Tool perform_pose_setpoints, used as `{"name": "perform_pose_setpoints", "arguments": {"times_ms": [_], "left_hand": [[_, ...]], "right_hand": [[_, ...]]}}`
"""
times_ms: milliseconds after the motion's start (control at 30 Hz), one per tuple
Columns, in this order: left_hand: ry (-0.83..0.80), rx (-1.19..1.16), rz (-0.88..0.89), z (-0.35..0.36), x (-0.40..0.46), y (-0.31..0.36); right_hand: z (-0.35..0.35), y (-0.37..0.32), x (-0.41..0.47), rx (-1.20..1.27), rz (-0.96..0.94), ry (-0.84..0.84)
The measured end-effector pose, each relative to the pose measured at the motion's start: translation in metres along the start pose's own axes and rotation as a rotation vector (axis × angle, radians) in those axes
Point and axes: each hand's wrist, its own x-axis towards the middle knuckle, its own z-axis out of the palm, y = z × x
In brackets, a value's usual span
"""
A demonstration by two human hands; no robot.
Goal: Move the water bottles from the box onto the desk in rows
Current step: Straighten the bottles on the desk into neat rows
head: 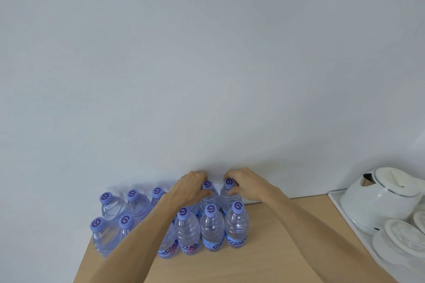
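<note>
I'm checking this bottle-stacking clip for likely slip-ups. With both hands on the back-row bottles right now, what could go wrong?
1. The left forearm crosses low over the front row; drawing it back might knock the front bottle beside it.
2. The left hand and right hand grip bottles only near the caps, so either could tip against the wall.
3. The leftmost front bottle stands near the desk edge and might fall if the row gets nudged.

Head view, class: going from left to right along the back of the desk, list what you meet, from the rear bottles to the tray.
Three free-standing rear-row bottles → left hand on a bottle → right hand on a bottle → bare desk → white kettle on a white tray.
</note>
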Motion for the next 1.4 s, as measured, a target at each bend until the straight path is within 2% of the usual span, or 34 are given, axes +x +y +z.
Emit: {"name": "perform_pose_setpoints", "arguments": {"times_ms": [300,533,600,700,833,1000,1167,1267,1400], "left_hand": [[-0.001,0.011,-0.006,0.001,0.0,-0.001],[0.058,-0.1,0.087,-0.003,-0.012,-0.009],[0.11,-0.127,0.109,-0.009,-0.024,-0.016],[0.199,-0.166,0.089,-0.019,-0.048,-0.03],[0.304,-0.203,0.009,-0.032,-0.084,-0.056],[0.36,-0.2,-0.123,-0.05,-0.124,-0.101],[0.344,-0.167,-0.191,-0.06,-0.154,-0.143],[0.263,-0.107,-0.254,-0.056,-0.169,-0.168],[0.024,-0.024,-0.365,-0.041,-0.185,-0.196]], "right_hand": [[0.011,0.0,-0.004,0.022,0.111,0.109],[0.006,-0.002,-0.002,-0.031,0.127,0.032],[0.003,-0.008,0.0,-0.117,0.103,0.032],[0.005,-0.03,0.006,-0.217,-0.004,0.156],[0.02,-0.073,0.018,-0.204,-0.17,0.272],[0.041,-0.12,0.029,-0.088,-0.248,0.157],[0.052,-0.161,0.041,-0.018,-0.269,0.012],[0.062,-0.186,0.05,-0.01,-0.283,-0.036],[0.082,-0.217,0.059,-0.083,-0.29,-0.177]]}}
